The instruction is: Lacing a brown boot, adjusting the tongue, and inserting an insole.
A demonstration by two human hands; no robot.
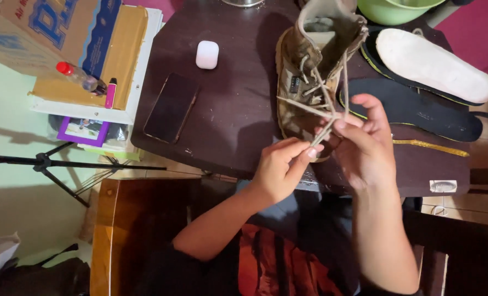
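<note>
A worn tan high-top boot stands on the dark table, toe toward me. Its beige laces stretch from the eyelets and cross just above the toe. My left hand pinches one lace end between thumb and fingers at the near table edge. My right hand grips the laces at the crossing point, fingers curled around them.
A black phone and a white earbud case lie left of the boot. Two insoles, one white and one black, lie to the right. A green bowl sits at the back. Boxes and a small bottle are stacked at left; a tripod stands below.
</note>
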